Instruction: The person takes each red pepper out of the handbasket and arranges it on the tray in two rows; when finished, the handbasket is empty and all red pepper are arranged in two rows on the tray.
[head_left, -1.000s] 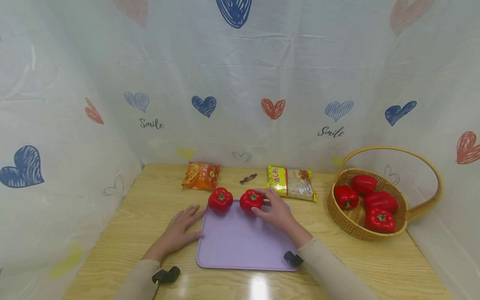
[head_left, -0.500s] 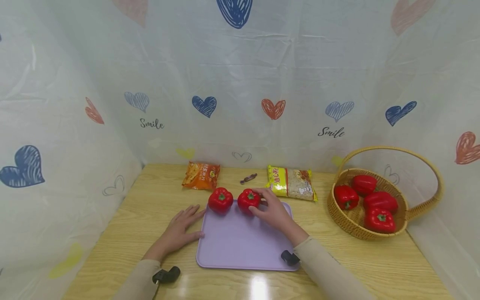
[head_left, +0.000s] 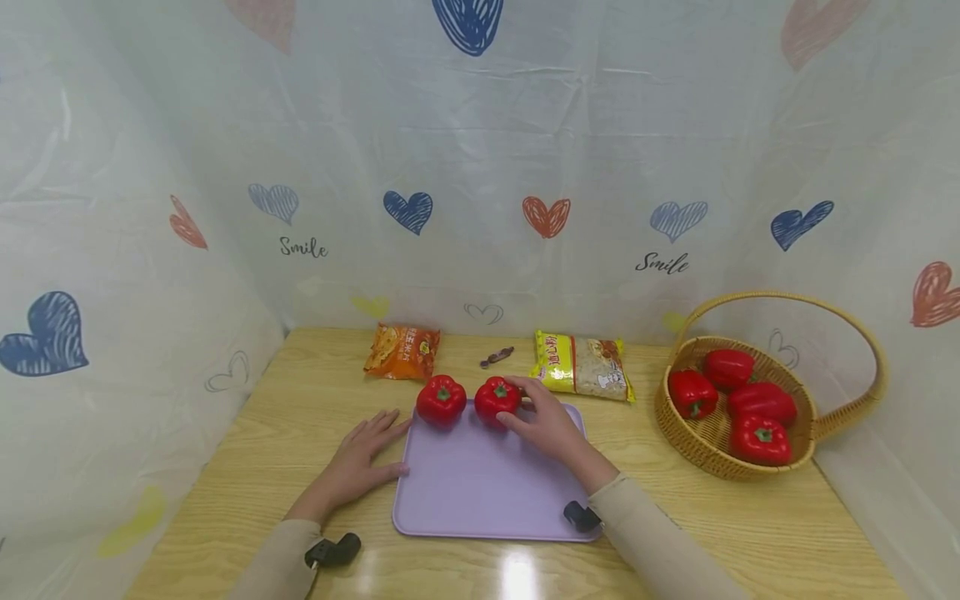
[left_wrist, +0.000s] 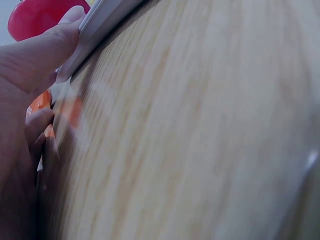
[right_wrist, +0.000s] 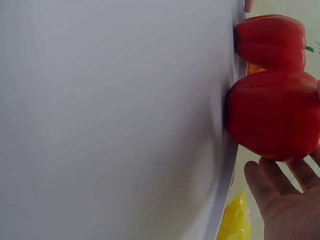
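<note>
My right hand holds a red bell pepper at the back of the lilac tray, thumb on the near side and fingers on the far side. In the right wrist view this bell pepper sits on the tray. A second red bell pepper stands just left of it, at the tray's back left corner. My left hand rests on the table by the tray's left side, fingers extended. Its thumb touches the tray's edge in the left wrist view.
A wicker basket with several red bell peppers stands on the right, its handle arching high. Along the back lie an orange snack bag, a small wrapped candy and a yellow pasta bag. A printed curtain hangs behind.
My right hand has shifted the bell pepper slightly left, closer to the other one. The left hand has stayed in place.
</note>
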